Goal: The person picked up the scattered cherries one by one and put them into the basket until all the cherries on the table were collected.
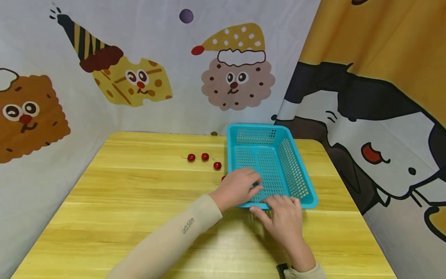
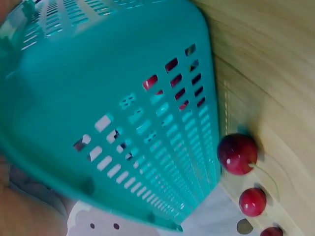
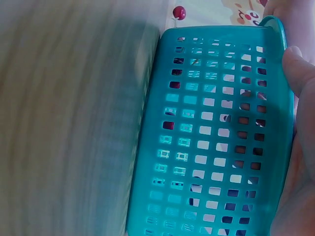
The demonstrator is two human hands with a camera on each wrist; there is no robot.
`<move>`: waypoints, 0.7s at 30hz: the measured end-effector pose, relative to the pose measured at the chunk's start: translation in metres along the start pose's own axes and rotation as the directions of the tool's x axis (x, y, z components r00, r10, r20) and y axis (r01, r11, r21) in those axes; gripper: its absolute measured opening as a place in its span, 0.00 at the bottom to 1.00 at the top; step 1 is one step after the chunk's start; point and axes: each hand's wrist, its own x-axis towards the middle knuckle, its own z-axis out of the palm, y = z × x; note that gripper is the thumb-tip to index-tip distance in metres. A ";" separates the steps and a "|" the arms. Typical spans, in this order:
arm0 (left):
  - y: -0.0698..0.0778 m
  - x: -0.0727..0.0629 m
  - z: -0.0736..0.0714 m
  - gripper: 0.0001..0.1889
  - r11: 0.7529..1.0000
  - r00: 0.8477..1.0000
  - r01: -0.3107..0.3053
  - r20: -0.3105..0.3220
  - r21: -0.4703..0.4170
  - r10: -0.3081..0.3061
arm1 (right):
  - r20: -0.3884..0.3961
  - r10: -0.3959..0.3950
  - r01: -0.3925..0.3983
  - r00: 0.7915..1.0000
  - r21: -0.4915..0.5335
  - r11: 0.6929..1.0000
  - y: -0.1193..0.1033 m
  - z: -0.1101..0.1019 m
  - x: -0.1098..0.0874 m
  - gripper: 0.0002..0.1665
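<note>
A turquoise plastic basket (image 1: 302, 170) with slotted walls stands right of the table's middle. My left hand (image 1: 235, 188) reaches over its left rim, fingers bent down inside near the front corner; I cannot tell whether they hold anything. My right hand (image 1: 283, 221) grips the front rim, thumb outside and fingers over the edge. In the left wrist view, red shows through the basket's side wall (image 2: 98, 64). Left of the basket lie a few cherries with stems: one cherry (image 1: 191, 157), a second (image 1: 205, 157), a third (image 1: 217, 166), and another (image 1: 223, 178) partly hidden behind my left hand.
The yellow wood-grain table (image 1: 139, 186) runs back to a pale cloth (image 1: 146, 124) with cartoon figures. On the right hangs a cartoon-printed curtain (image 1: 393, 155), close to the table's edge. A small dark object (image 1: 282, 270) shows by my right sleeve.
</note>
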 end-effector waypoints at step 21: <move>0.003 -0.060 -0.014 0.24 0.980 0.990 -0.082 0.124 0.184 0.060 | 0.014 0.021 -0.022 1.000 0.015 1.000 -0.001 -0.001 0.001 0.47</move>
